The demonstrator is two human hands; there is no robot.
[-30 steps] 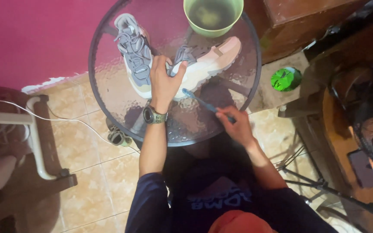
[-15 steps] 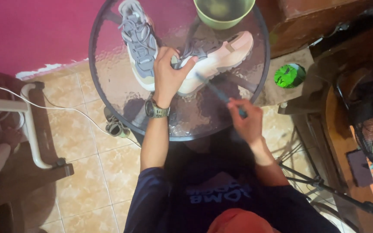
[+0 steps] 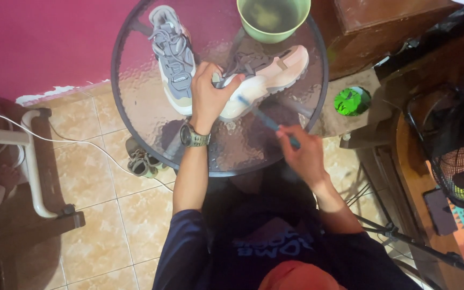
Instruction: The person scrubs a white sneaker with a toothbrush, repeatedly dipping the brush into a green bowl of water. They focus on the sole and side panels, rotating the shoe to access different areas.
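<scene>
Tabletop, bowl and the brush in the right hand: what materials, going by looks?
Tabletop: textured clear glass in a dark, likely metal rim; the floor shows through it. Bowl: probably plastic, matte light green, uniform colour. Brush: thin blue handle, likely plastic, held by the right hand; bristles too small to tell. Left hand grips the pale shoe.

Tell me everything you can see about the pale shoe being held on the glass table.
The pale shoe is a chunky pinkish-beige sneaker with grey-brown laces and a thick whitish sole that looks like rubber. It lies tipped on its side on the round glass table, below the green bowl and beside a grey shoe. The left hand grips one end, while the right hand holds a blue brush whose tip meets the sole.
</scene>
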